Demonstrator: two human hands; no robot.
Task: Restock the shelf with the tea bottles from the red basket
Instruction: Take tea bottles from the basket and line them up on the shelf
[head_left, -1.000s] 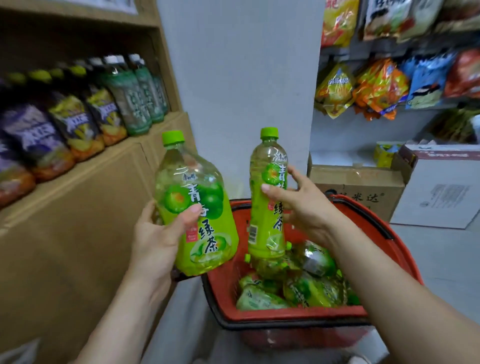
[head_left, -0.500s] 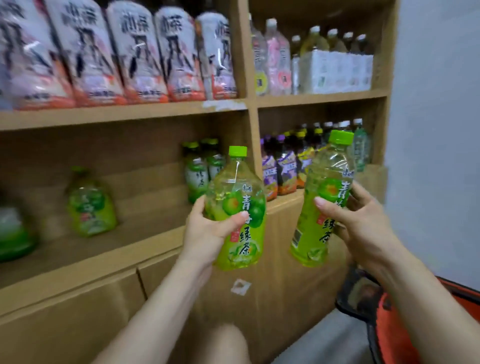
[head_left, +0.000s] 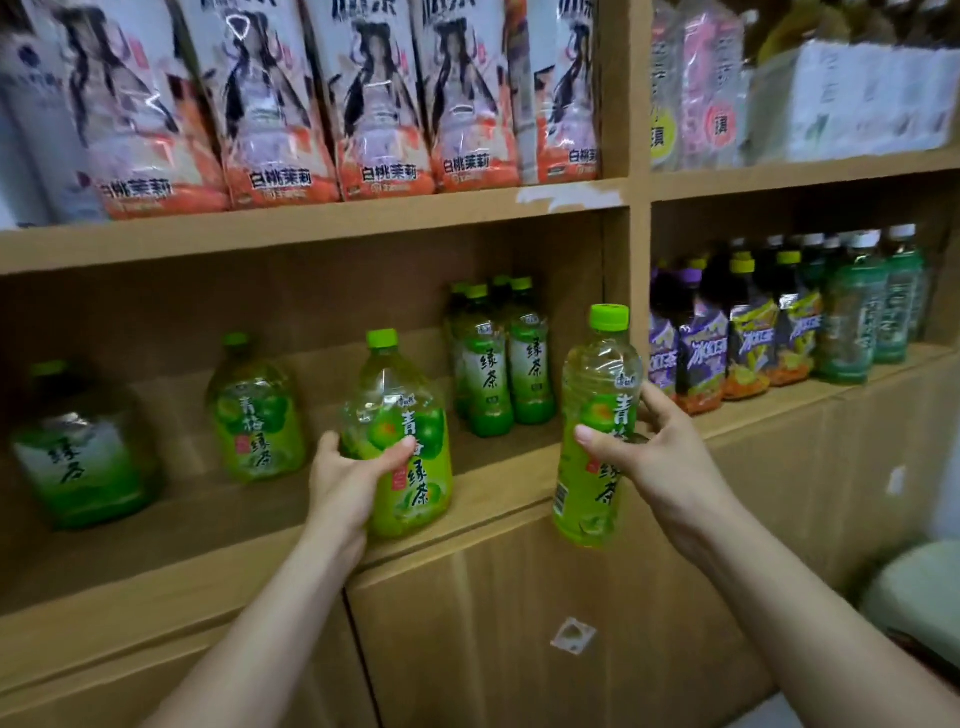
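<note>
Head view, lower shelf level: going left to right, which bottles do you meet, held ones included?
Wide green tea bottle → wide green plum tea bottle → wide bottle in the left hand → slim green tea cluster → slim bottle in the right hand → purple-label bottles → yellow-cap bottles → white-cap bottles.

A shop's drinks aisle. Wooden shelves (head_left: 311, 228) hold retail stock in rows by kind: shrink-wrapped packs (head_left: 374, 104) with printed labels on the upper shelf, green tea bottles (head_left: 498, 364) in the bay below, and purple- and yellow-capped bottles (head_left: 748, 332) in the bay to the right, all with labels facing out.
</note>
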